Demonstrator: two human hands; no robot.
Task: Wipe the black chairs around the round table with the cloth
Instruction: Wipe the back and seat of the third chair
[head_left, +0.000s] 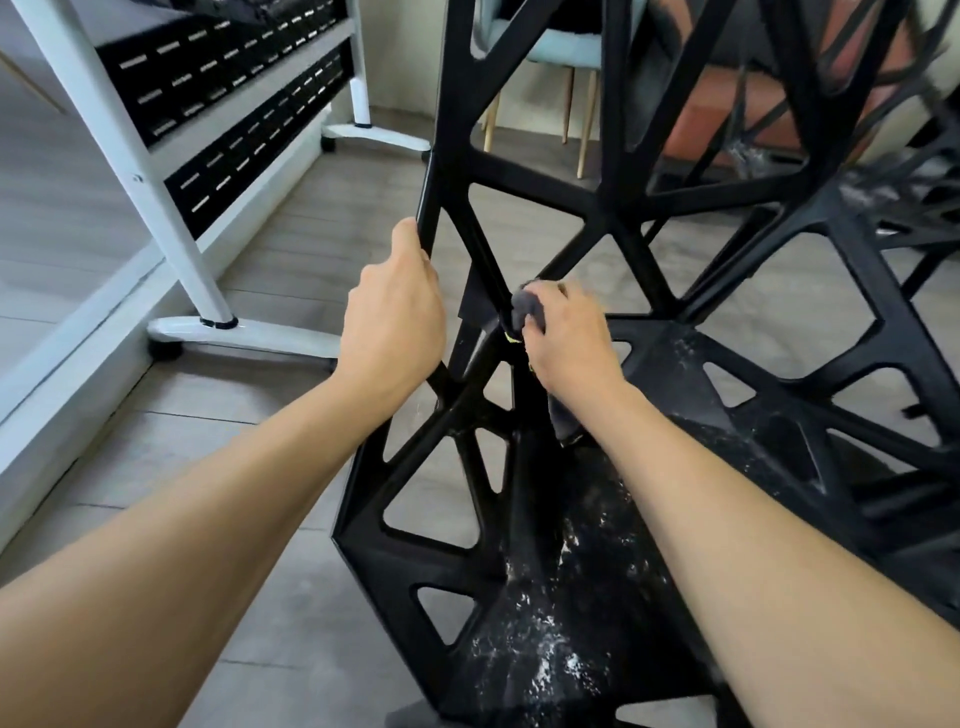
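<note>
Cloth (529, 310) against chair (524, 171) strut

A white-framed desk (171, 218) on casters; beyond, a pale blue chair (550, 47).

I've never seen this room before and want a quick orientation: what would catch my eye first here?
The black chair with its open lattice of triangular holes fills the middle and right, its lower part speckled with white dust. At the centre, the left hand grips the chair's edge while the right hand holds a dark grey cloth against a strut. A white-framed table stands at left.
</note>
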